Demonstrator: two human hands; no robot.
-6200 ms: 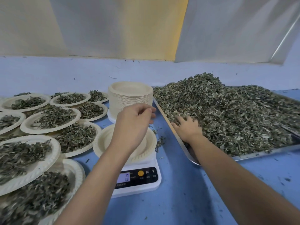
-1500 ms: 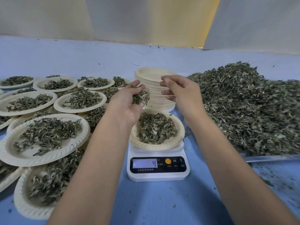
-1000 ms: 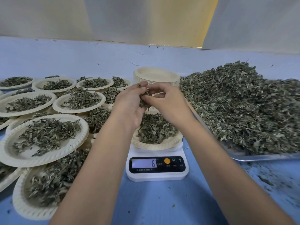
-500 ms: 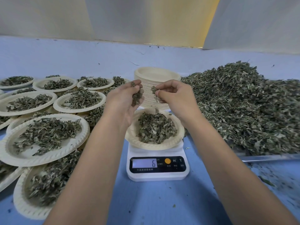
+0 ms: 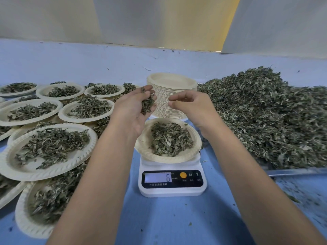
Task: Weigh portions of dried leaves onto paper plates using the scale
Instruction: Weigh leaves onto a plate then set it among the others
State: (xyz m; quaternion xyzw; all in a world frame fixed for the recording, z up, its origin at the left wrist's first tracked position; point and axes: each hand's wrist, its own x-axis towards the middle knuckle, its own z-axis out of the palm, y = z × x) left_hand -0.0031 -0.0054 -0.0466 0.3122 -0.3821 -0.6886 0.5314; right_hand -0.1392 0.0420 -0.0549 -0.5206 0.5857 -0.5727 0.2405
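Left hand [image 5: 136, 112] cups leaves [image 5: 147, 103] above plate [image 5: 195, 149] on scale [image 5: 172, 192]; display [image 5: 158, 177] reads 6. Right hand [image 5: 192, 106] alongside, apart, fingers loosely curled, nothing seen in it.

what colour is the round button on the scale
Orange: the round button sits on the scale's black front panel, right of the display, seen in the head view.
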